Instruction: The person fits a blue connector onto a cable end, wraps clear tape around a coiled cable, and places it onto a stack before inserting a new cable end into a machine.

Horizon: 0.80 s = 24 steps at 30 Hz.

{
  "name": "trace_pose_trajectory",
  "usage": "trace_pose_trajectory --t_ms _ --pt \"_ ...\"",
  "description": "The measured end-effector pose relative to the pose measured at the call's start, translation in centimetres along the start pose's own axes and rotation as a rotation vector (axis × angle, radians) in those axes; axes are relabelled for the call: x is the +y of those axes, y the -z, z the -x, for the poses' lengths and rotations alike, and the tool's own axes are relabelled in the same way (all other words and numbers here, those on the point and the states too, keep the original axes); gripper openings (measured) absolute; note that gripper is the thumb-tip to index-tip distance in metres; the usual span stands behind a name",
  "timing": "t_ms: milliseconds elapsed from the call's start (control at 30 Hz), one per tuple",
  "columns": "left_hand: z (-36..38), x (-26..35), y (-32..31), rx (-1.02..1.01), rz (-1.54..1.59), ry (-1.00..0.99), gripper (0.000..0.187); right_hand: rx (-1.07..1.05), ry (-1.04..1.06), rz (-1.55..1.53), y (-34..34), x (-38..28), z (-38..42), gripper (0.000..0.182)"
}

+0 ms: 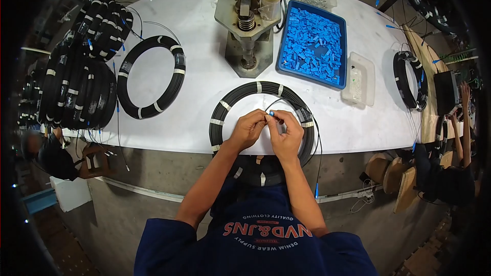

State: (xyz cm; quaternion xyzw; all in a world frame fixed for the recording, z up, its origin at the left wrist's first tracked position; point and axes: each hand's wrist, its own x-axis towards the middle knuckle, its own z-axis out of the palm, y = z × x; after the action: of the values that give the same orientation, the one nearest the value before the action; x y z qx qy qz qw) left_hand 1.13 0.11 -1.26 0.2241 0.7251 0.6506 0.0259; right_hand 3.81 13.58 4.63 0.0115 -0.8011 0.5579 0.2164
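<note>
My left hand [249,129] and my right hand [287,134] meet at the front of the table, fingertips pinched together. Between them is a small blue connector [271,114] on the end of a thin black cable; the fingers hide most of it. Under my hands lies a coil of black cable [220,114] bound with white tape, its near side overhanging the table edge. A loose cable end with a blue tip [316,191] hangs down on the right.
A metal press [249,30] stands beyond the coil. Right of it are a blue tray [344,46] of blue plastic pieces and clear boxes [364,79] of small parts. Black coils [76,82] are stacked left; another coil [123,79] lies nearer. Other people [450,174] sit at both sides.
</note>
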Motion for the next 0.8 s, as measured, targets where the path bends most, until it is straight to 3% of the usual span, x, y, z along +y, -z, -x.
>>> trace_pose_trajectory --t_ms 500,600,700,767,800 --pt "-0.5 0.9 0.2 0.022 0.009 -0.009 0.013 0.013 -0.023 -0.027 0.1 0.5 0.4 0.013" --pt "-0.6 0.6 0.2 0.004 -0.016 -0.01 0.013 -0.002 -0.131 -0.048 0.3 1.2 1.0 0.013" --pt "-0.9 1.1 0.1 0.038 -0.01 -0.02 0.015 0.04 -0.532 -0.57 0.6 2.5 1.9 0.018" --pt "-1.4 2.5 0.2 0.018 -0.002 0.238 0.02 0.041 -0.562 -0.615 1.3 3.3 2.1 0.018" --pt "-1.4 2.3 0.0 0.015 0.0 0.238 0.02 0.034 -0.589 -0.662 1.6 3.4 2.0 0.018"
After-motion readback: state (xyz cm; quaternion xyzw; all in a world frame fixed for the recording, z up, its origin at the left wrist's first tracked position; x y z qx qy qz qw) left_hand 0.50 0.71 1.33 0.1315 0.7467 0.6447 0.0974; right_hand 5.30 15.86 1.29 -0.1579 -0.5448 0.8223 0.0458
